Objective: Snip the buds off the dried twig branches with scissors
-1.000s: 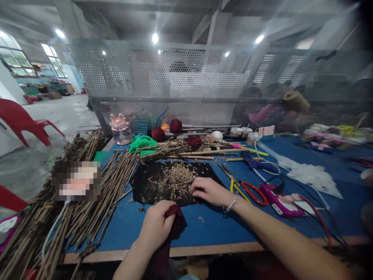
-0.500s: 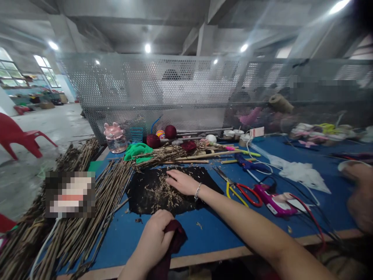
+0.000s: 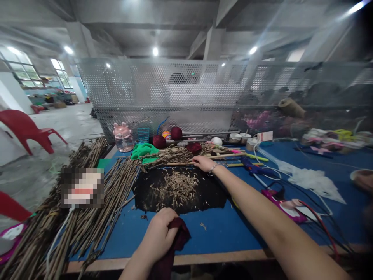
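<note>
My left hand (image 3: 161,229) is closed on a maroon cloth (image 3: 181,235) at the near table edge. Beyond it lies a black cloth (image 3: 214,196) with a loose heap of dry brown plant bits (image 3: 179,186) in its middle. My right hand (image 3: 204,164) reaches over the far edge of the black cloth, its fingers bent together at a pale stick (image 3: 180,164) and dried stems (image 3: 175,154). Whatever those fingers pinch, if anything, is too small to make out. Just behind the hand lies a dark red bundle (image 3: 194,147).
Long dry stalks (image 3: 107,198) cover the table's left side. A pink-lidded jar (image 3: 123,138), green cloth (image 3: 144,151) and maroon balls (image 3: 176,133) stand along the back. On the right lie a blue glue gun (image 3: 253,167), a magenta power strip (image 3: 297,214) with cables and a plastic bag (image 3: 317,181).
My right hand has moved from the heap on the black cloth to its far edge, by the sticks. The plant bits are gathered closer together. My left hand still grips the maroon cloth.
</note>
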Motion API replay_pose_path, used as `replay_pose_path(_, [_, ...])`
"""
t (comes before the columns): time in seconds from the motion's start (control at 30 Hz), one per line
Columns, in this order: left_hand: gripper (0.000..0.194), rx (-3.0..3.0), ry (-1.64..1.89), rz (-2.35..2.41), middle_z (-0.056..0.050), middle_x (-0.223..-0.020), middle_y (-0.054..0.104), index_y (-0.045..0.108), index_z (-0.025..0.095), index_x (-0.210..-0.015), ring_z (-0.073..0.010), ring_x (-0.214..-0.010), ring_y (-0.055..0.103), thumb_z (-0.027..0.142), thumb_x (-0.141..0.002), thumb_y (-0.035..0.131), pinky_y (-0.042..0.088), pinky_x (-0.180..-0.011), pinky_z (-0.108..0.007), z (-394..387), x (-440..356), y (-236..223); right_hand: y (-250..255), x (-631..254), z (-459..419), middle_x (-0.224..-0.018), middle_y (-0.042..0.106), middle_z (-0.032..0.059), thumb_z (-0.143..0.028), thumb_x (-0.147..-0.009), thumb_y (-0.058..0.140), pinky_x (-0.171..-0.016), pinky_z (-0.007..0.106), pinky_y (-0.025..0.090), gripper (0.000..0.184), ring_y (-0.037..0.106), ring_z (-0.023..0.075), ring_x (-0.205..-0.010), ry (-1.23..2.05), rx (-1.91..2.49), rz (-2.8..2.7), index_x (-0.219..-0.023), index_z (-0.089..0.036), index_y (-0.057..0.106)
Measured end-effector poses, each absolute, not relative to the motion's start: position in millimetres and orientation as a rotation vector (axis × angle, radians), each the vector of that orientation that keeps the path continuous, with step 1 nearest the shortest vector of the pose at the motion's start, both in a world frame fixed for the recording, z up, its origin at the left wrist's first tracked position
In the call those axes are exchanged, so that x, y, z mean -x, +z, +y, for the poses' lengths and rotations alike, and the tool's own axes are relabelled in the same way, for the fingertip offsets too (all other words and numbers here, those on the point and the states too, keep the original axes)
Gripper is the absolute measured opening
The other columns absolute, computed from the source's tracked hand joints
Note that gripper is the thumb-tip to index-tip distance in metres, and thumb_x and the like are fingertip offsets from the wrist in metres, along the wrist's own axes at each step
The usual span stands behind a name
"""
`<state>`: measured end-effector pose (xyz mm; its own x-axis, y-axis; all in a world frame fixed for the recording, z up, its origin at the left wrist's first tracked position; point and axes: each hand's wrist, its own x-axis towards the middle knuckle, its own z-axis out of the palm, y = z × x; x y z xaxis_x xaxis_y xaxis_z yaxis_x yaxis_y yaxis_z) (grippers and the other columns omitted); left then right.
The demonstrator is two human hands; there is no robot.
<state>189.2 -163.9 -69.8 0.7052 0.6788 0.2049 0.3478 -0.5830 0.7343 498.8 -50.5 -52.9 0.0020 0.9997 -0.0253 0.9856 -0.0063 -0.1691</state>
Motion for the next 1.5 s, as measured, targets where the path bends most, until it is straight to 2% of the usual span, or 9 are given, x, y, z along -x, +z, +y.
replay_pose_path(0.27, [0.021, -2.200, 0.631, 0.777, -0.005, -0.075, 0.058, 0.057, 0.017, -0.070, -0.0158, -0.075, 0.050, 0.013, -0.081, 0.039, 0.039, -0.070, -0.026, -163.4, -189.8, -69.8, -37.8, -528.4, -65.6, -0.055, 0.056, 0.0007, -0.049, -0.083, 0.039, -0.050, 0.021, 0.032, 0.045, 0.047, 0.0115, -0.053, 0.397, 2.113, -2.192, -0.072, -0.015, 0.066])
replay_pose_path(0.47, [0.019, -2.172, 0.641, 0.793, -0.004, -0.076, 0.058, 0.056, 0.018, -0.071, -0.0154, -0.075, 0.050, 0.012, -0.079, 0.040, 0.039, -0.069, -0.026, -163.4, -189.2, -71.8, -49.0, -528.8, -61.7, -0.073, 0.064, 0.0029, -0.035, -0.081, 0.047, -0.062, 0.021, 0.038, 0.027, 0.055, 0.0144, -0.068, 0.265, 2.113, -2.134, -0.087, -0.018, 0.068])
replay_pose_path(0.6, [0.019, -2.166, 0.678, 0.789, -0.004, -0.078, 0.059, 0.056, 0.018, -0.072, -0.0156, -0.078, 0.052, 0.011, -0.079, 0.040, 0.041, -0.072, -0.026, -162.1, -188.9, -74.0, -56.1, -500.9, -62.7, -0.095, 0.062, 0.0140, -0.031, -0.083, 0.045, -0.080, 0.032, 0.040, 0.031, 0.055, 0.0241, -0.092, 0.057, 2.156, -1.977, -0.099, -0.013, 0.065])
replay_pose_path(0.73, [0.021, -2.179, 0.742, 0.768, -0.007, -0.106, 0.058, 0.060, 0.019, -0.078, -0.0168, -0.102, 0.050, 0.011, -0.080, 0.040, 0.039, -0.090, -0.029, -161.6, -189.5, -74.9, -66.1, -454.7, -92.7, -0.131, 0.041, 0.0161, -0.049, -0.084, 0.041, -0.100, 0.039, 0.029, 0.060, 0.036, 0.0256, -0.121, -0.072, 2.047, -1.924, -0.133, -0.015, 0.037])
replay_pose_path(0.83, [0.024, -2.199, 0.684, 0.775, -0.006, -0.115, 0.056, 0.062, 0.020, -0.076, -0.0177, -0.110, 0.048, 0.010, -0.080, 0.040, 0.037, -0.095, -0.031, -161.5, -191.0, -74.8, -80.9, -420.4, -124.5, -0.146, 0.015, 0.0145, -0.069, -0.065, 0.053, -0.103, 0.048, 0.021, 0.100, 0.015, 0.0320, -0.132, 0.165, 1.865, -2.114, -0.142, -0.019, 0.014])
replay_pose_path(0.97, [0.023, -2.204, 0.671, 0.866, -0.008, -0.115, 0.057, 0.062, 0.019, -0.077, -0.0189, -0.108, 0.050, 0.011, -0.079, 0.040, 0.039, -0.094, -0.032, -160.8, -193.3, -75.5, -92.2, -398.2, -129.1, -0.149, -0.003, 0.0124, -0.074, -0.056, 0.055, -0.101, 0.061, 0.010, 0.112, -0.001, 0.0377, -0.133, 0.252, 1.980, -2.068, -0.143, -0.023, 0.005])
replay_pose_path(1.1, [0.024, -2.182, 0.677, 0.856, -0.009, -0.105, 0.061, 0.062, 0.018, -0.080, -0.0185, -0.101, 0.054, 0.011, -0.079, 0.039, 0.041, -0.091, -0.032, -159.6, -193.2, -77.4, -86.9, -400.1, -92.6, -0.147, 0.017, 0.0137, -0.069, -0.069, 0.047, -0.104, 0.054, 0.014, 0.092, 0.012, 0.0309, -0.134, 0.316, 1.804, -2.138, -0.141, -0.020, 0.017])
replay_pose_path(1.3, [0.026, -2.170, 0.722, 0.849, -0.009, -0.102, 0.063, 0.063, 0.017, -0.087, -0.0189, -0.098, 0.054, 0.010, -0.078, 0.040, 0.042, -0.090, -0.034, -158.1, -191.0, -83.9, -85.1, -393.9, -65.9, -0.129, 0.047, 0.0146, -0.056, -0.081, 0.043, -0.101, 0.040, 0.031, 0.059, 0.041, 0.0242, -0.120, 0.291, 1.571, -2.187, -0.124, -0.015, 0.047])
replay_pose_path(1.5, [0.023, -2.190, 0.681, 0.826, -0.007, -0.101, 0.063, 0.063, 0.018, -0.080, -0.0183, -0.098, 0.054, 0.009, -0.076, 0.042, 0.042, -0.089, -0.032, -159.0, -190.7, -78.0, -65.0, -406.6, -120.8, -0.125, 0.047, 0.0159, -0.049, -0.082, 0.045, -0.096, 0.041, 0.033, 0.056, 0.042, 0.0253, -0.116, 0.081, 1.609, -2.074, -0.125, -0.013, 0.042])
